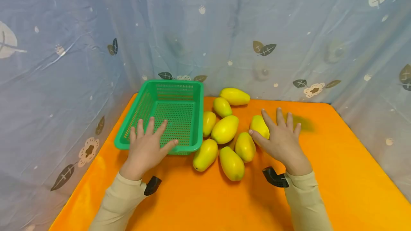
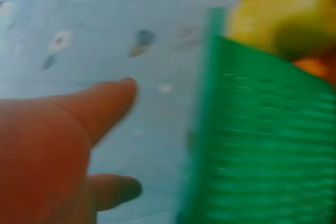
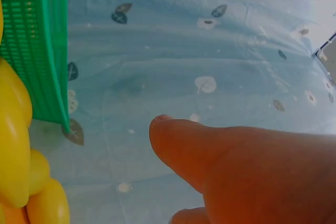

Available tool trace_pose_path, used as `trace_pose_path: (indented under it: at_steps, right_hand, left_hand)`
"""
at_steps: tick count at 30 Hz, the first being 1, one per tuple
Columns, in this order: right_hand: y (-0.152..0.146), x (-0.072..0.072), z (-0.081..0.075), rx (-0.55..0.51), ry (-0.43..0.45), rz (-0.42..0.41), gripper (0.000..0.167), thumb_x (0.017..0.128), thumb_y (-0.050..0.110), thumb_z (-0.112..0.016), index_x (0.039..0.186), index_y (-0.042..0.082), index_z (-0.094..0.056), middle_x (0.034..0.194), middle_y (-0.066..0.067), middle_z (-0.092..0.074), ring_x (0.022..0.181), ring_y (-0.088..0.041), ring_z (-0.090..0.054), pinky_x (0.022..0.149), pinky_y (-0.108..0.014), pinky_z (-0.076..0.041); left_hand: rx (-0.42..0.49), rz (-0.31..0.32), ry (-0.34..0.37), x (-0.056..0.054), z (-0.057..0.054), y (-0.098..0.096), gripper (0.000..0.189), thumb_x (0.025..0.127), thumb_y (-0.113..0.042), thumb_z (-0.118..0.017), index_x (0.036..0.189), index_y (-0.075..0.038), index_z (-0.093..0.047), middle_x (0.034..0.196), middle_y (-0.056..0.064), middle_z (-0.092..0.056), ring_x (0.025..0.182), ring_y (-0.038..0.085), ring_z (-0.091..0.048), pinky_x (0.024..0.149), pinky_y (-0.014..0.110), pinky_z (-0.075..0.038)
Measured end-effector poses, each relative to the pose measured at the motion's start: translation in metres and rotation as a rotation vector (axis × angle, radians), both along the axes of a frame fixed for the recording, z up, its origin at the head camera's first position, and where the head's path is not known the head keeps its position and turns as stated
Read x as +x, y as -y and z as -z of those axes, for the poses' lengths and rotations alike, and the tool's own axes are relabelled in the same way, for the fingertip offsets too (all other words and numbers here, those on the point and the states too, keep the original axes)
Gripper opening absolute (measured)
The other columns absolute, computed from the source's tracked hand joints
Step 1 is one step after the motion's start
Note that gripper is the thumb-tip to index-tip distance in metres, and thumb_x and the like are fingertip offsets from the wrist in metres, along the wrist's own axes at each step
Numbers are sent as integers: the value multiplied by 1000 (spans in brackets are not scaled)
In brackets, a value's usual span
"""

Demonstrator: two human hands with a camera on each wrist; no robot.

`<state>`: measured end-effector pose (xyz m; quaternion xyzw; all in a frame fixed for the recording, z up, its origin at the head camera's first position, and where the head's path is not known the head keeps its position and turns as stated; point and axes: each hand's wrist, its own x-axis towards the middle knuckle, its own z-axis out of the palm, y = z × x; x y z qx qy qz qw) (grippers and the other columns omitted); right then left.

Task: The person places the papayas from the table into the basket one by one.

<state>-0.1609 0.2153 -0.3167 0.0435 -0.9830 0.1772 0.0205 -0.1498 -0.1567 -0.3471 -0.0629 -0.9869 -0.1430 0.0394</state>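
Observation:
Fingers spread, my left hand [image 1: 146, 152] hovers over the near left part of a green plastic basket [image 1: 199, 117], holding nothing. Inside, the basket shows only its perforated floor and walls. My right hand [image 1: 284, 145] is also spread and holds nothing. It is nearest to a yellow mango-like fruit [image 1: 259, 126], which it partly hides; whether they touch I cannot tell. Several more such yellow fruits [image 1: 225, 129] lie loosely grouped to the right of the basket. In the left wrist view, the basket [image 2: 273, 145] is blurred beside the hand.
An orange cloth [image 1: 199, 202] covers the table. Blue curtains [image 1: 224, 38] with leaf and flower prints hang behind and on both sides. A dark stain-like patch [image 1: 305, 123] lies on the cloth at the right. Black devices [image 1: 276, 178] sit at both wrists.

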Motion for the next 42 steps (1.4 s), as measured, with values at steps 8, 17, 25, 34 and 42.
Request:
trace_pose_path:
  at_steps: [8,17,25,34,42]
  right_hand:
    - [0,0,0,12,7,-3,91,97,71,-47,164,16,-20,166,-36,1,150,-64,9,109,-86,4]
    - [0,-1,-3,5,31,-8,91,97,72,-46,165,18,-18,166,-36,0,150,-64,10,110,-85,5]
    - [-5,-1,-7,-20,47,4,91,97,73,-44,165,18,-17,166,-35,1,150,-63,11,109,-85,6]
    - [-16,-7,-5,-43,69,22,91,98,71,-43,165,16,-14,165,-37,5,149,-65,12,109,-86,5]
    - [-39,-38,14,-255,116,33,86,103,61,-41,165,14,-3,165,-36,10,150,-63,1,114,-80,-13]
  left_hand:
    - [-2,-4,-166,9,47,-3,85,87,-71,-63,150,-14,-53,154,32,-42,144,64,-24,114,79,-14]
    - [-5,-12,-362,9,59,-4,67,81,-63,-76,119,-8,-73,108,27,-69,111,59,-54,108,77,-25]
    - [-11,-7,-396,10,60,-3,62,77,-58,-81,107,-5,-73,98,25,-69,86,51,-52,106,77,-28]
    - [-15,10,-453,10,62,-2,59,76,-58,-81,103,-6,-73,93,24,-69,81,51,-53,103,78,-30]
    - [-10,25,-519,10,65,-1,92,88,-87,-32,101,-5,-73,90,24,-68,77,51,-52,100,78,-32]
